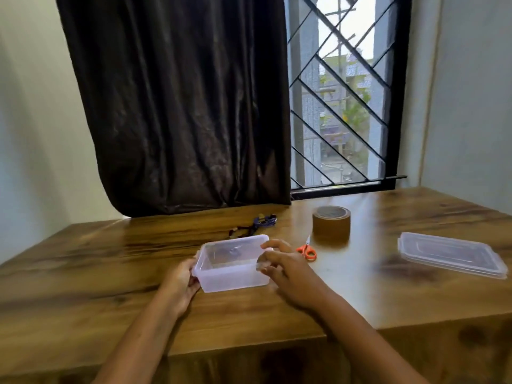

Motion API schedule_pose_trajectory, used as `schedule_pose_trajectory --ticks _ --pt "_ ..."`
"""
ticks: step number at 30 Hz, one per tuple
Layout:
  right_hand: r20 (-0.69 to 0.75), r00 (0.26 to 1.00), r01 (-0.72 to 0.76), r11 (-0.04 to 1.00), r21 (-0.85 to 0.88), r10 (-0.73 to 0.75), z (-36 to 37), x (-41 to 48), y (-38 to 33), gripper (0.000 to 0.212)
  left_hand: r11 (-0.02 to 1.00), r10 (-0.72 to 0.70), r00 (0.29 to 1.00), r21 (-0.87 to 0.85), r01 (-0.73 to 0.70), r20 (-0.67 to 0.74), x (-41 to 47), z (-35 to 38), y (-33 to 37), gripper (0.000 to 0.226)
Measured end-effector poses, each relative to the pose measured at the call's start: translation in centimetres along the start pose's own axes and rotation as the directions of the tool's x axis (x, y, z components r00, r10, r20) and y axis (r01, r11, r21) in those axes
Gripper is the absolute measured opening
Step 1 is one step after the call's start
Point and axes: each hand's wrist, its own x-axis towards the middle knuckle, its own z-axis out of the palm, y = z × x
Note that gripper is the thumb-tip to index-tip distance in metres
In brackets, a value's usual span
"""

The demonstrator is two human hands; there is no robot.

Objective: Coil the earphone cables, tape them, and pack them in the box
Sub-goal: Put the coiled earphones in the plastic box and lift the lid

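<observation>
A clear plastic box [234,278] stands open on the wooden table [110,273], near its front edge. My left hand [181,284] grips the box's left end wall. My right hand [285,268] holds the box's right rim, fingers curled over the edge. A tangle of dark earphone cables [256,225] lies on the table just behind the box. The brown tape roll [331,221] stands behind and to the right. The box's inside looks blurred, so I cannot tell what it holds.
Small orange-handled scissors [307,250] lie right of the box, in front of the tape. The clear lid [451,254] lies flat at the far right. A dark curtain [177,106] and barred window [343,92] stand behind the table.
</observation>
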Motion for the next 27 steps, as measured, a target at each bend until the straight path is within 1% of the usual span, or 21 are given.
schedule_pose_trajectory --ticks 3,5,7,8,9,10,11,13,15,17,19,21,24,27 --pt "0.062 0.998 -0.020 0.999 -0.035 0.022 -0.4 0.4 0.4 0.014 0.995 0.012 1.000 0.101 -0.012 0.003 0.9 -0.5 0.1 0.024" --pt "0.061 0.998 -0.011 0.999 -0.044 0.013 -1.3 0.9 0.6 0.021 0.990 0.015 1.000 0.138 -0.013 -0.015 1.6 -0.7 0.4 0.022" --pt "0.049 0.999 -0.027 0.995 0.099 0.022 -2.5 2.1 0.5 0.023 0.991 0.002 0.999 0.137 0.003 -0.036 2.7 -0.8 0.8 0.020" --pt "0.083 0.996 -0.046 0.983 0.178 0.031 -3.3 2.6 0.2 0.018 0.993 -0.010 0.999 0.115 0.014 -0.031 3.1 -0.7 1.2 0.019" --pt "0.150 0.988 -0.068 0.974 0.214 0.036 -3.9 3.3 0.0 0.014 0.996 -0.033 0.999 0.085 0.035 -0.023 3.7 -0.7 1.6 0.019" --pt "0.221 0.975 -0.077 0.978 0.193 0.033 -4.4 3.8 -0.2 0.012 0.996 -0.054 0.998 0.071 0.055 -0.014 4.1 -0.7 2.0 0.019" --pt "0.287 0.957 -0.072 0.990 0.124 0.034 -4.7 4.4 -0.2 0.013 0.994 -0.071 0.997 0.086 0.071 0.003 4.6 -0.7 2.4 0.019" --pt "0.378 0.925 -0.038 0.999 -0.020 0.043 -4.6 5.1 0.0 0.013 0.980 -0.089 0.995 0.180 0.080 0.044 5.4 -0.6 2.8 0.020" --pt "0.424 0.904 -0.018 0.997 -0.075 0.048 -4.1 5.1 0.3 0.015 0.959 -0.082 0.994 0.278 0.059 0.068 5.7 -0.1 2.9 0.019" --pt "0.415 0.909 0.007 0.995 -0.101 0.036 -3.6 4.9 0.9 0.021 0.933 -0.061 0.996 0.358 0.035 0.062 5.8 0.6 2.9 0.017" --pt "0.384 0.923 0.014 0.994 -0.109 0.029 -3.3 4.8 1.2 0.023 0.920 -0.054 0.997 0.390 0.029 0.051 6.2 1.0 2.7 0.019" --pt "0.340 0.940 0.014 0.995 -0.102 0.022 -3.1 4.8 1.5 0.024 0.926 -0.070 0.996 0.374 0.045 0.055 6.7 1.2 2.4 0.023" --pt "0.230 0.973 -0.001 0.999 -0.049 0.012 -3.3 4.7 2.2 0.028 0.945 -0.089 0.994 0.320 0.063 0.067 7.4 1.5 2.3 0.025" --pt "0.194 0.979 -0.050 0.997 -0.058 0.060 -4.1 4.1 3.1 0.030 0.967 -0.010 0.998 0.254 -0.005 0.056 8.0 2.1 2.3 0.019"
